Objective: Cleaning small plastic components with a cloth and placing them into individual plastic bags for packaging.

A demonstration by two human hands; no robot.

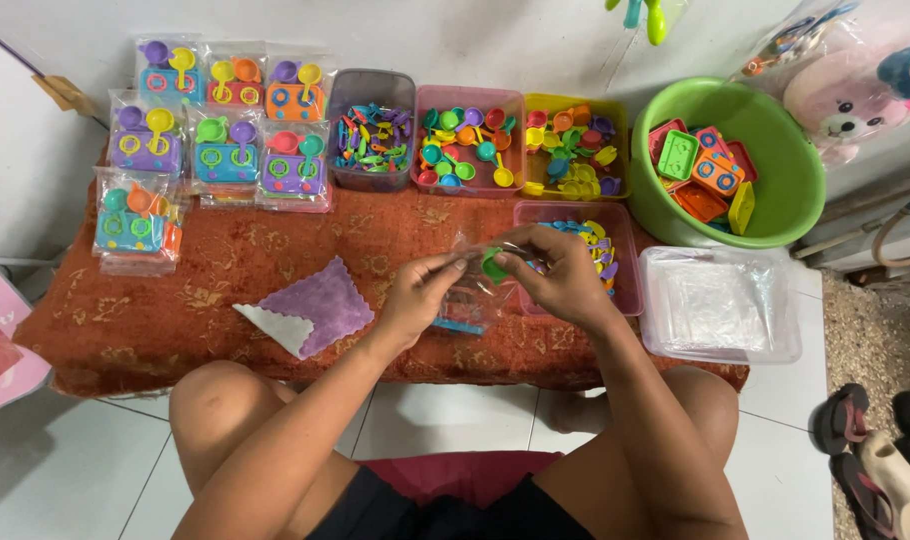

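Hands meet over red surface (pixel 205 300) | left hand (pixel 415 295) pinches clear bag (pixel 470 295) at its top | right hand (pixel 560 275) pinches green toy piece (pixel 494 265) just right of bag mouth, touching it

A small clear plastic bag (pixel 467 295) hangs crumpled above the front edge of the rust-red table (pixel 175 310), its mouth upward. At that mouth sits a small green toy piece (pixel 494 265), perhaps a cup; something blue shows at the bag's bottom.

Bare cloth (pixel 205 300) lies open leftward; tubs (pixel 470 140) and packets (pixel 215 130) seemingly crowd the back.
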